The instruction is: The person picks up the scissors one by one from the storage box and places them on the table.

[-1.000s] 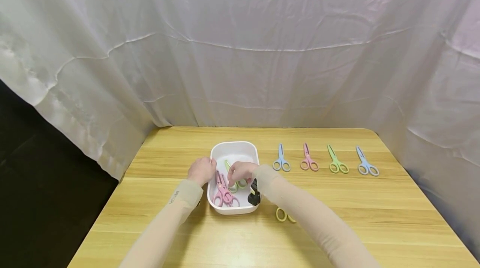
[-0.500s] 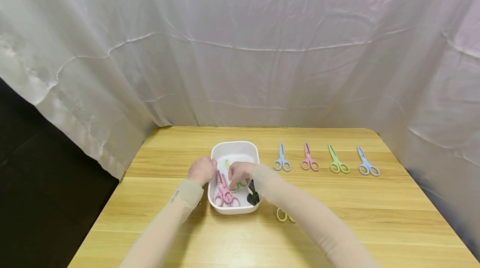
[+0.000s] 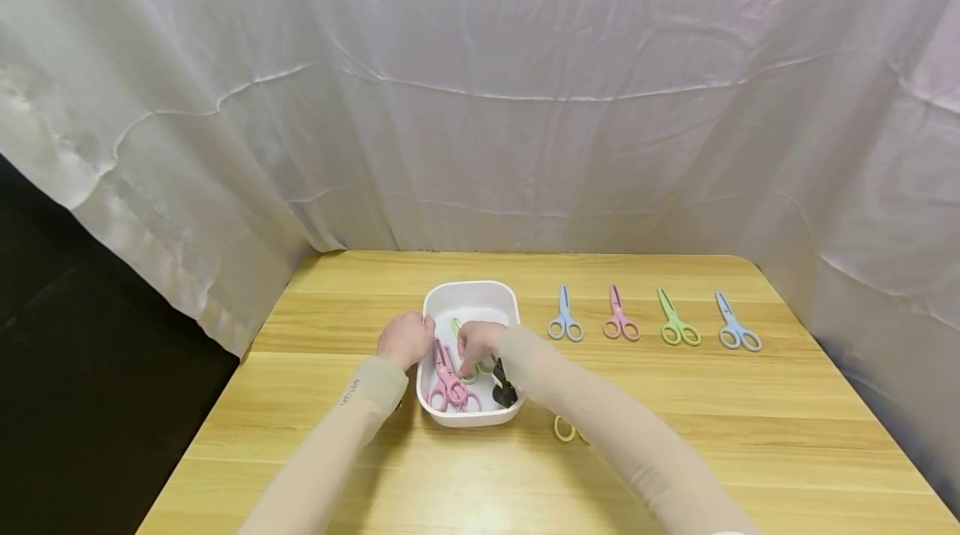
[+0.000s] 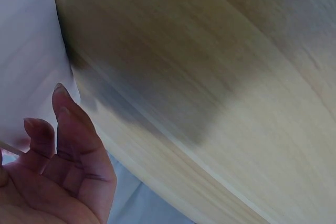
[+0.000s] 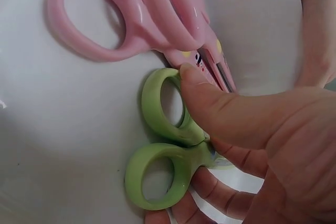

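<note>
Inside the bin [image 3: 471,295], the right hand [image 3: 480,341] pinched the green scissors [image 5: 190,157], judged light, stiff and smooth, best gripped where the loops met. The left hand [image 3: 406,339] gripped the bin's left side.

Left hand [image 3: 406,340] grips left rim of white bin [image 3: 471,420]. Inside, right hand [image 3: 479,343] at green scissors [image 3: 456,327], overlapping pink scissors [image 3: 450,381] beside. Right of bin, row: leftmost blue scissors [image 3: 565,319], single pink scissors [image 3: 618,317], lone green scissors [image 3: 673,321], rightmost blue scissors [image 3: 732,323]. Right sleeve [image 3: 637,456] partly hides yellow scissors [image 3: 563,439].
</note>
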`<state>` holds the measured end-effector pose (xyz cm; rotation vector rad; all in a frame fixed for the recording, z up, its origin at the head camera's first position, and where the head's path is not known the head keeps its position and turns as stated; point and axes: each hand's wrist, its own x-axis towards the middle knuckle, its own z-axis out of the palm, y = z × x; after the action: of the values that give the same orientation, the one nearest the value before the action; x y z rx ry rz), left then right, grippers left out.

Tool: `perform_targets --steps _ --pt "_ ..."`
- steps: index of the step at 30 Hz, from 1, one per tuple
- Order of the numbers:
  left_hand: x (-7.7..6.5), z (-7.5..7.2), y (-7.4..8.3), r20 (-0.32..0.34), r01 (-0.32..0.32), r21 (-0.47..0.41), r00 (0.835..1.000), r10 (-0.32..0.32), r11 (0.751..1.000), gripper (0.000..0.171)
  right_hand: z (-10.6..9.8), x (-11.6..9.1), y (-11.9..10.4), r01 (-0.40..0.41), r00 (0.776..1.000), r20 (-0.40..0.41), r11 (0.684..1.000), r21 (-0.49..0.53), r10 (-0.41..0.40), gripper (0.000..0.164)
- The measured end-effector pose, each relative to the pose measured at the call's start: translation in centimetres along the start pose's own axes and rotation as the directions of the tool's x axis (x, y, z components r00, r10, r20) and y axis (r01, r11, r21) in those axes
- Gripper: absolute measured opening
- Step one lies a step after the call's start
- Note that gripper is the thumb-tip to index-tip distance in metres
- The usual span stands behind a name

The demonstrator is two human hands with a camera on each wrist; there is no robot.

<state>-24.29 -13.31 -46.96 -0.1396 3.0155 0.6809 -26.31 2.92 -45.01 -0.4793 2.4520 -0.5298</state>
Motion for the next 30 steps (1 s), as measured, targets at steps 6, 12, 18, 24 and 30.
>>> perform_targets --steps 6,12,18,24,30 --pt "0.1 0.1 -0.1 -0.003 0.002 -0.013 1.000 -0.002 1.000 0.043 -0.2 -0.9 -0.4 0.021 1.000 -0.021 1.000 -0.021 -0.022 0.033" --pt "0.1 0.0 0.0 0.013 0.013 -0.021 1.000 -0.013 1.000 0.043 -0.3 -1.5 -0.6 0.020 1.000 -0.021 0.999 -0.032 -0.021 0.034" --pt "-0.1 -0.2 0.0 0.021 0.011 -0.020 1.000 -0.010 1.000 0.043 -0.2 -1.1 -0.6 0.006 1.000 -0.027 0.999 -0.033 -0.007 0.035" --pt "-0.3 -0.3 0.1 0.019 0.011 -0.024 1.000 -0.010 1.000 0.042 -0.2 -1.0 -0.5 0.014 0.999 -0.036 0.998 -0.056 -0.016 0.035" --pt "-0.3 -0.3 0.1 0.020 0.012 -0.029 1.000 -0.011 0.999 0.042 0.0 -0.7 -0.3 -0.019 0.999 -0.036 1.000 0.008 0.019 0.062"
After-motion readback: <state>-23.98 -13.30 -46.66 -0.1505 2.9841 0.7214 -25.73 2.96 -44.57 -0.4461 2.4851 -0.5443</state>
